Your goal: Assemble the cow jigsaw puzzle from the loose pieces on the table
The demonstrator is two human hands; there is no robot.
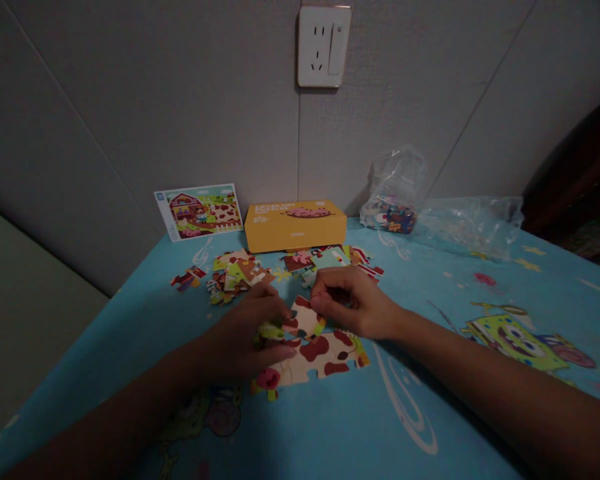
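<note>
A partly joined jigsaw (325, 357) with a brown-spotted cow lies on the blue cartoon tablecloth (430, 373). My right hand (353, 300) pinches a loose puzzle piece (305, 319) at its top right edge, just above the joined part. My left hand (247, 333) rests on the joined pieces' left side, fingers curled over them and touching the same loose piece. Loose pieces (240, 273) lie in heaps behind both hands.
A yellow puzzle box (295, 225) stands at the wall, with a farm picture card (200, 211) leaning to its left. Clear plastic bags (395, 200), one holding more pieces, lie at the back right. A wall socket (324, 47) is above. The table drops off at left.
</note>
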